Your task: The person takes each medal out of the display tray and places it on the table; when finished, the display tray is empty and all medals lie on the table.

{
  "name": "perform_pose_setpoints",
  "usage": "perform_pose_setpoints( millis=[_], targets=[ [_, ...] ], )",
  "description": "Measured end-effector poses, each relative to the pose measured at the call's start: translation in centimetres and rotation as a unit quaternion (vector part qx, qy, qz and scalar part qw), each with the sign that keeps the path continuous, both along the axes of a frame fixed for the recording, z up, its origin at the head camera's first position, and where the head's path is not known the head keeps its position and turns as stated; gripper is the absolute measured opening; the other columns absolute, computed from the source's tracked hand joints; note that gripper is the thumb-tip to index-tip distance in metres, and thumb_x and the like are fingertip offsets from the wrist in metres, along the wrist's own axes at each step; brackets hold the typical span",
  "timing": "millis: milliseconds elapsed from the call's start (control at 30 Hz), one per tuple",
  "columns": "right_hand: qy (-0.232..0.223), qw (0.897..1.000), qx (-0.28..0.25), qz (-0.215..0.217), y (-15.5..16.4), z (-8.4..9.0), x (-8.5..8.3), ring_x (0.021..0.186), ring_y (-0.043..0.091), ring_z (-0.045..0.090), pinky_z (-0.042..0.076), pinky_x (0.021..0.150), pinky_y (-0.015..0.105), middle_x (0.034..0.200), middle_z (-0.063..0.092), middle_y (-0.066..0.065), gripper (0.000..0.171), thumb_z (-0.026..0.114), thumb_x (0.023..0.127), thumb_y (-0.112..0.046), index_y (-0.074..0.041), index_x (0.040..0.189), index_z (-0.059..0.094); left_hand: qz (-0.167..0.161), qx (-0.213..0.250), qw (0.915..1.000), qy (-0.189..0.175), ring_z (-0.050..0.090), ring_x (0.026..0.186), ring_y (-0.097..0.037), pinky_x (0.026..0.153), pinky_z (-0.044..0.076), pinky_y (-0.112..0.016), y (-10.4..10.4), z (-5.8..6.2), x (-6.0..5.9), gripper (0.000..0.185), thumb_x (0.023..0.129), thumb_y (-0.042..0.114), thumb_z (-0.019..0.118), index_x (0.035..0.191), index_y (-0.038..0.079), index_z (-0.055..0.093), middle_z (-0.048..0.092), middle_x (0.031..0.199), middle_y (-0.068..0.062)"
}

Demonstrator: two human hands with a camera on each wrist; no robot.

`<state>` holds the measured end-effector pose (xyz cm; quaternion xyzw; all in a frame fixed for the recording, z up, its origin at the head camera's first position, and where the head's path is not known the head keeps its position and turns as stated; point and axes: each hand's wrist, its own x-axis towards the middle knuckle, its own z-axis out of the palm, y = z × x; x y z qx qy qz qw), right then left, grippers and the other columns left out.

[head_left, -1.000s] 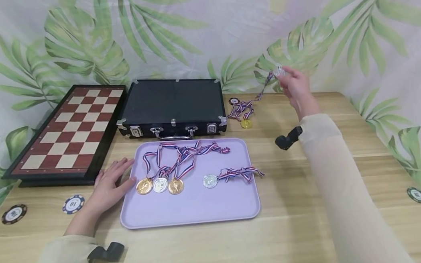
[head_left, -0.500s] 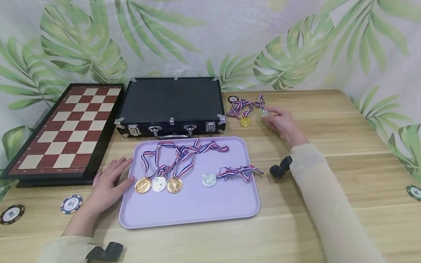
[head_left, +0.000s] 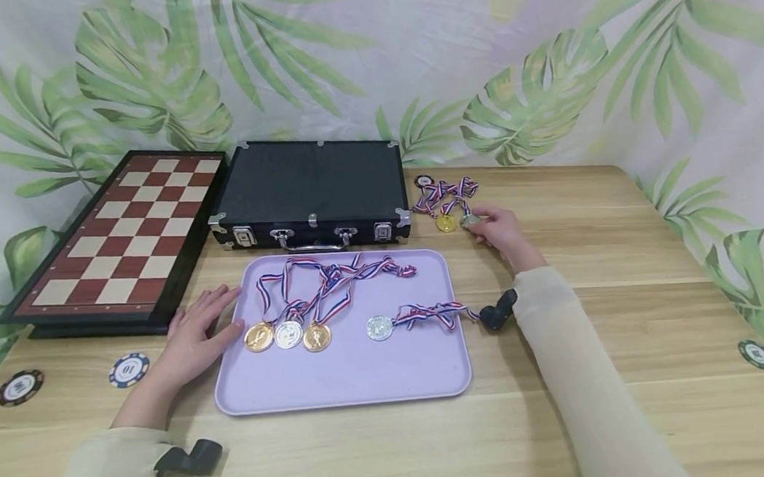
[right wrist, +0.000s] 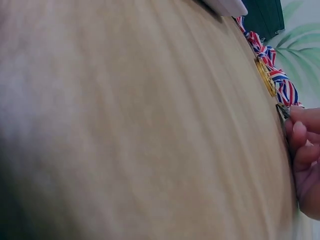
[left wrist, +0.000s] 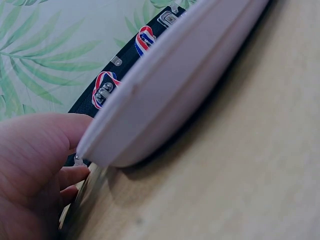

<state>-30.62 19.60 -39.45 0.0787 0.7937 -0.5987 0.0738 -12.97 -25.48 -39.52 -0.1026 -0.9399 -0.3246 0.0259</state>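
Note:
My right hand (head_left: 484, 225) rests on the wooden table (head_left: 620, 268) right of the black case (head_left: 309, 181). It pinches a silver medal (head_left: 469, 220) that lies beside a gold medal (head_left: 446, 223), their striped ribbons (head_left: 448, 191) bunched behind. In the right wrist view my fingertips (right wrist: 300, 135) hold the silver medal's edge next to the gold medal (right wrist: 265, 77). My left hand (head_left: 219, 314) lies flat and relaxed against the left edge of the lavender tray (head_left: 338, 380), as the left wrist view also shows at the tray rim (left wrist: 165, 95). Several ribboned medals (head_left: 289, 335) lie on the tray.
A folded chessboard (head_left: 125, 232) lies at the back left. Poker chips sit at the front left (head_left: 129, 369), the far left (head_left: 20, 387), the right edge (head_left: 755, 353) and behind the ribbons (head_left: 424, 181). A leaf-print cloth hangs behind the table.
My right hand came down from the air with the silver medal and its trailing ribbon to the table beside the gold medal. My left hand stayed put.

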Motion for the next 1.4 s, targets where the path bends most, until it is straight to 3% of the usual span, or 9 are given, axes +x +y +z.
perform_pose_setpoints(
  millis=[267,500,633,767,867,1000,1100,1267,1400],
  targets=[
    [0.01,0.997,0.071,0.007,-0.3,-0.1,-0.1,0.047,0.006,0.043,0.038,0.044,0.017,0.063,0.046,0.0,0.042,0.061,0.077,-0.001,0.002,0.117,0.05,0.001,0.001,1.0,-0.003,0.012,0.124,-0.041,0.094,-0.007,-0.056,0.0,-0.1,0.1,0.052,0.085,0.025,0.053,0.129,0.005,0.038,0.027,0.132,-0.026],
    [-0.002,1.0,0.018,0.007,-0.3,0.9,1.0,0.05,0.009,0.046,0.039,0.046,0.019,0.064,0.05,-0.001,0.047,0.06,0.079,-0.003,0.0,0.123,0.045,0.002,0.003,1.0,-0.006,0.012,0.124,-0.041,0.094,-0.007,-0.056,0.0,-0.3,0.2,0.052,0.085,0.025,0.053,0.13,0.005,0.038,0.026,0.133,-0.026],
    [0.033,0.998,-0.012,0.053,-1.2,3.3,3.5,0.055,0.01,0.047,0.042,0.052,0.021,0.071,0.052,0.003,0.045,0.059,0.08,-0.004,0.0,0.122,0.045,0.004,0.004,1.0,-0.004,0.012,0.123,-0.041,0.094,-0.008,-0.056,-0.1,-0.3,0.4,0.051,0.085,0.025,0.053,0.129,0.005,0.038,0.026,0.133,-0.026],
    [0.066,0.99,-0.035,0.122,-3.2,5.8,7.5,0.057,0.011,0.048,0.042,0.054,0.024,0.077,0.053,0.011,0.04,0.06,0.08,-0.007,0.0,0.118,0.049,0.003,0.005,1.0,-0.003,0.012,0.124,-0.041,0.094,-0.008,-0.056,-0.1,-0.1,0.4,0.051,0.085,0.025,0.053,0.13,0.005,0.038,0.026,0.133,-0.026],
    [0.069,0.981,-0.041,0.176,-4.9,6.7,10.7,0.062,0.015,0.05,0.045,0.059,0.03,0.081,0.054,0.013,0.039,0.06,0.079,-0.008,-0.002,0.116,0.05,0.004,0.003,1.0,-0.006,0.011,0.124,-0.042,0.094,-0.008,-0.056,-0.1,0.0,0.3,0.052,0.085,0.025,0.053,0.13,0.005,0.037,0.026,0.133,-0.026],
    [0.044,0.973,-0.054,0.218,-7.4,6.4,14.0,0.067,0.022,0.053,0.047,0.062,0.034,0.08,0.057,0.009,0.038,0.06,0.078,-0.004,0.002,0.114,0.051,0.003,0.002,0.9999,-0.011,0.01,0.124,-0.041,0.094,-0.009,-0.055,-0.1,0.1,0.1,0.052,0.085,0.026,0.052,0.13,0.005,0.036,0.025,0.133,-0.026],
    [0.016,0.971,-0.053,0.231,-9.1,5.4,15.4,0.063,0.021,0.053,0.046,0.057,0.029,0.077,0.058,0.007,0.038,0.061,0.077,-0.002,0.003,0.113,0.052,0.001,0.003,1.0,-0.008,0.01,0.124,-0.041,0.094,-0.009,-0.056,-0.1,0.1,0.0,0.052,0.085,0.026,0.053,0.13,0.005,0.037,0.025,0.133,-0.026],
    [-0.009,0.968,-0.022,0.248,-10.9,3.2,16.0,0.055,0.015,0.05,0.042,0.05,0.024,0.074,0.059,0.006,0.039,0.065,0.076,-0.007,0.001,0.113,0.053,0.0,0.003,1.0,-0.006,0.011,0.124,-0.041,0.094,-0.007,-0.056,-0.1,0.0,0.0,0.052,0.085,0.026,0.052,0.13,0.005,0.037,0.026,0.133,-0.026],
    [0.027,0.963,0.037,0.266,-11.5,2.0,15.8,0.053,0.011,0.049,0.042,0.047,0.023,0.072,0.058,0.003,0.041,0.067,0.073,-0.008,0.002,0.11,0.055,-0.002,0.001,1.0,-0.005,0.012,0.124,-0.041,0.094,-0.007,-0.056,-0.1,0.0,0.0,0.052,0.085,0.026,0.052,0.129,0.005,0.037,0.026,0.133,-0.026]
  ],
)
